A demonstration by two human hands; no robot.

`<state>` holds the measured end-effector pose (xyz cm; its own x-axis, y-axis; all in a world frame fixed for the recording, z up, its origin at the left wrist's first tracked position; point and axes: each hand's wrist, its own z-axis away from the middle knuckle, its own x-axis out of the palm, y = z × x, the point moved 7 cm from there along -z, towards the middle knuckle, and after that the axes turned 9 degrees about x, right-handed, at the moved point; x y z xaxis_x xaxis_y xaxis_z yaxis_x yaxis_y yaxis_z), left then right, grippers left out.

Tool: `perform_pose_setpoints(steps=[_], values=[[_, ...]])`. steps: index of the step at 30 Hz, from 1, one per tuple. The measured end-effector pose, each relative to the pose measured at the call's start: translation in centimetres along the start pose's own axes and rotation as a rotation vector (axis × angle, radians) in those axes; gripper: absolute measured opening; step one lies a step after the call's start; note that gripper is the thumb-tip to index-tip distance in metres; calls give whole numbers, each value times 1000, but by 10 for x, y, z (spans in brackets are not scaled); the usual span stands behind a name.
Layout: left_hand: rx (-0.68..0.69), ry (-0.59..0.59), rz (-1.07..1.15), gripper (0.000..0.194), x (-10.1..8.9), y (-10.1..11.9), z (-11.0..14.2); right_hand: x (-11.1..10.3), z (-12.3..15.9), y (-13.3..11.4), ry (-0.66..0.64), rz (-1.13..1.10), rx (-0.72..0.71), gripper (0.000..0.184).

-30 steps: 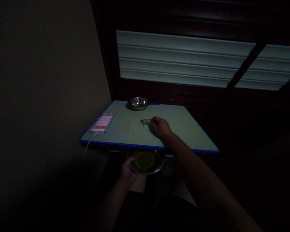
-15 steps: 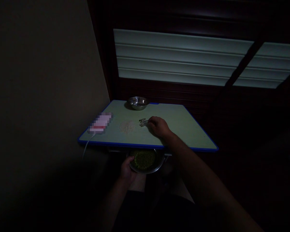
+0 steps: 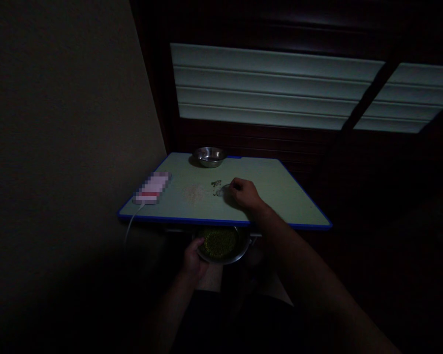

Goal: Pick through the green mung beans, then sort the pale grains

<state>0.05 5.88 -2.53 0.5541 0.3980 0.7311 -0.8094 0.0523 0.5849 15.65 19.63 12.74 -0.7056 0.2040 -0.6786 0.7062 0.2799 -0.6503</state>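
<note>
Under the near edge of the pale-green, blue-rimmed rectangular table (image 3: 280, 194), the left hand (image 3: 194, 258) grips a wide round steel bowl (image 3: 240, 256) of small green grains (image 3: 219, 243). Around the table's middle, the right hand (image 3: 244, 192) pinches a thin, shiny spoon-like utensil (image 3: 227, 186). Its tip has slid toward the near edge, so the cluster of dark grains (image 3: 216, 183) now lies uncovered, a few strays beside the tip.

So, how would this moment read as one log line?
left hand: holds bowl, green grains inside; right hand: holds spoon near dark bits; table: pale grains, second bowl
</note>
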Motion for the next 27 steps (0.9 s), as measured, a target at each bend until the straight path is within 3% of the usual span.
perform_pose_setpoints(steps=[12,19,27], values=[[5,25,21,26,-2,1,0,-1,0,1,26,68,25,17],[-18,15,24,32,-3,-1,-1,1,0,-2,-14,-41,-18,14],[-8,19,25,24,-2,-1,0,2,1,-2,-21,-98,-23,14]])
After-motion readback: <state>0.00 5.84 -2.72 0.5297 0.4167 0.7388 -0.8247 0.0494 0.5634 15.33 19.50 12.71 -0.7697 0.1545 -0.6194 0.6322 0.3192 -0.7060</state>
